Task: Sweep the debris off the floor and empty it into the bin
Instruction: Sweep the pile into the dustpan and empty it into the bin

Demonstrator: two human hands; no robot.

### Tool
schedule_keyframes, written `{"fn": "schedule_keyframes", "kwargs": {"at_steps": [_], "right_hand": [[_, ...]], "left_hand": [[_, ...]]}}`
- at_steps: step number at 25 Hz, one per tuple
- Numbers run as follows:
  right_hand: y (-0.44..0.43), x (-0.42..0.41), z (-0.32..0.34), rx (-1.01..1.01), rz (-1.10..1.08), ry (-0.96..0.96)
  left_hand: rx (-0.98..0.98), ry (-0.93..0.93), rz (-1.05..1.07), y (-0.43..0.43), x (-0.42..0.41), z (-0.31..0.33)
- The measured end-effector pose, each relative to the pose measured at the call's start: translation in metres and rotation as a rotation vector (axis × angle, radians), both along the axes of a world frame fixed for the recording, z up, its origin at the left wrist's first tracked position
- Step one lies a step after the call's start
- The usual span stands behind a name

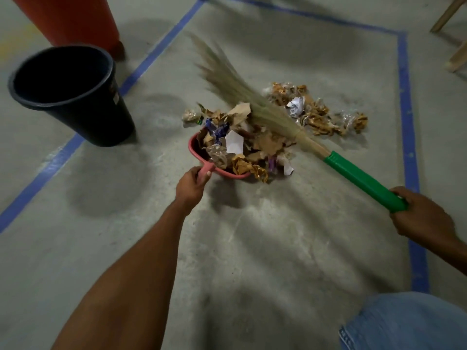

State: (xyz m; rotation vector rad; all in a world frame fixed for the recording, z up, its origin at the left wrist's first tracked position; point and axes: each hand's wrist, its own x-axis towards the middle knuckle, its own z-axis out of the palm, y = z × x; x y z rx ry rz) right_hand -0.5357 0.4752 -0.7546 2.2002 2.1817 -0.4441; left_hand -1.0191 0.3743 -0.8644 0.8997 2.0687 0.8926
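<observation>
My left hand (193, 184) grips the handle of a red dustpan (195, 147) lying on the concrete floor. The pan is heaped with crumpled paper and wrappers (242, 145). My right hand (422, 215) holds the green handle of a grass broom (364, 180), whose bristles (227, 79) lie across the pile, blurred. A second patch of debris (318, 112) lies on the floor to the right of the broom. The black bin (101, 114) stands open to the left of the dustpan.
Blue tape (406, 122) marks a rectangle on the floor around the debris. An orange-red container (75, 18) stands behind the bin. Wooden legs (454, 56) show at the top right. My knee in blue jeans (404, 322) is at the bottom right.
</observation>
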Motion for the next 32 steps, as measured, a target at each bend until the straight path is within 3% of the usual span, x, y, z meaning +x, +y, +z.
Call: {"fn": "schedule_keyframes", "kwargs": {"at_steps": [6,11,15,20,25,32], "right_hand": [[0.023,-0.049,0.044,-0.102,-0.2,0.382],[0.04,-0.134,0.105,-0.461,-0.219,0.728],[0.051,-0.214,0.15,-0.727,-0.121,0.849],[0.044,-0.32,0.164,-0.87,-0.126,0.909],[0.008,-0.386,0.133,-0.86,-0.182,0.944],[-0.013,-0.392,0.106,-0.836,-0.215,1.024]], "left_hand": [[0.124,-0.009,0.084,-0.016,0.006,0.029],[0.205,-0.025,0.141,-0.026,-0.012,0.07],[0.225,-0.019,0.238,-0.036,-0.042,0.111],[0.3,0.079,0.38,-0.056,-0.07,0.162],[0.306,0.192,0.508,-0.087,-0.106,0.195],[0.252,0.356,0.679,-0.111,-0.161,0.217]]}}
